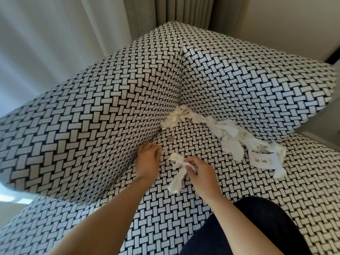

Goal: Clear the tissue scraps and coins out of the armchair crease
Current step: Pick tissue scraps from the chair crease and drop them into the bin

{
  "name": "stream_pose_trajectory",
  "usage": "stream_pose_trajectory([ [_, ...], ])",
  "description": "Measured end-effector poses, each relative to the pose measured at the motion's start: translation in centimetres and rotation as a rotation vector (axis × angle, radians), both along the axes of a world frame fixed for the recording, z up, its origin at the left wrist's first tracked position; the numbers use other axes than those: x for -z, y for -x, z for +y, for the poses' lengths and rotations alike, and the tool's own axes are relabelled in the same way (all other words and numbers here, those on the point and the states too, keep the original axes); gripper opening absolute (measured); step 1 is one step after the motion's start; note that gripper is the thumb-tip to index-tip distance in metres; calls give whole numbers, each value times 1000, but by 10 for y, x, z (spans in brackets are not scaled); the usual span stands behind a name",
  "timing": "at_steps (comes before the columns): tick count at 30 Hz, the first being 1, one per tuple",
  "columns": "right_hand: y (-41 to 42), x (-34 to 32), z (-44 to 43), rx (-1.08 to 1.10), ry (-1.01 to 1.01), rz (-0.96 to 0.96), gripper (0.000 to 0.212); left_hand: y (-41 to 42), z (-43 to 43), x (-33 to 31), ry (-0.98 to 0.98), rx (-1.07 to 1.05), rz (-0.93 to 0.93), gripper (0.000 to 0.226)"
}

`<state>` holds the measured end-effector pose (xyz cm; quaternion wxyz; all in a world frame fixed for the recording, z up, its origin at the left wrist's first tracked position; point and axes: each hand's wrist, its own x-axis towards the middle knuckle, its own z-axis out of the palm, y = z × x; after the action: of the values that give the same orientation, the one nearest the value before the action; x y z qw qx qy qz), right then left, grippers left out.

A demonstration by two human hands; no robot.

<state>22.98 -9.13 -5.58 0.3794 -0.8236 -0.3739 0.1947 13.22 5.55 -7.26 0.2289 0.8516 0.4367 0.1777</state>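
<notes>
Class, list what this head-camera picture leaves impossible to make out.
Head view:
- Left hand: its own fingers hide whether it pinches anything.
- Tissue scraps: the heap could cover more coins.
- Coin: too small to tell its value.
- Paper slip: print too small to read.

The armchair seat (276, 190), covered in black-and-white woven-pattern fabric, is strewn with tissue scraps (231, 137) along the far right crease, and more are heaped in the far corner. A coin (170, 139) is laid flat near the left crease. A printed paper tag (263, 160) is seen among the scraps at the right.
</notes>
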Motion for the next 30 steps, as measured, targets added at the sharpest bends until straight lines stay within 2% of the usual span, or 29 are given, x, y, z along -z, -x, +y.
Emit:
stream_pose_trajectory([
  [6,0,-6,-6,13,55,4,23,5,-12,-9,73,64,-25,12],
  [12,2,-5,-10,-76,168,5,56,-4,-41,-21,394,21,-127,12],
  [16,3,-5,-13,-114,167,16,64,-4,-64,-27,477,53,-120,16],
  [19,5,-5,-17,-200,169,-4,59,-3,-75,-30,502,58,-131,20],
  [26,8,-12,-20,-255,170,-180,19,8,-82,-33,630,-4,-196,22],
  [30,14,-14,-21,-187,161,-147,17,19,-85,-38,652,33,-228,26],
])
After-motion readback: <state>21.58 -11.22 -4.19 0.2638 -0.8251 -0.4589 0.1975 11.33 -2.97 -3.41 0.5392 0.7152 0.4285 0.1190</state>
